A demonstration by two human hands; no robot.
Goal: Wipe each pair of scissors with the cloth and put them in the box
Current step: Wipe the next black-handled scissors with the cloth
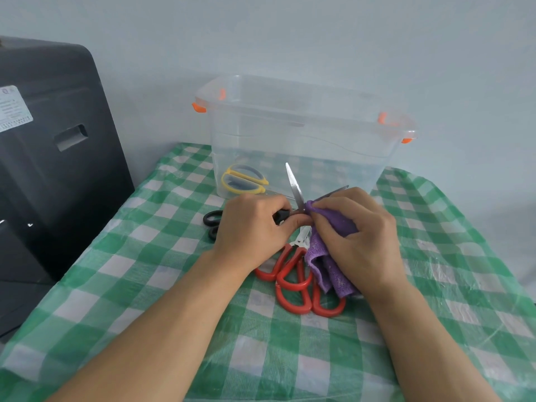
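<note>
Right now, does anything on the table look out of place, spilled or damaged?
Nothing stands out. The left hand holds the black-handled scissors with blades spread open while the right hand wipes them with the purple cloth. The yellow-handled scissors lie in the clear box; two red-handled pairs wait on the tablecloth.

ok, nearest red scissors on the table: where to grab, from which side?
Take the red scissors by the handle loops, coming from the near side and above. The loops face the person and lie flat and exposed on the tablecloth; the blade end is tucked under the purple cloth and the hands.
</note>
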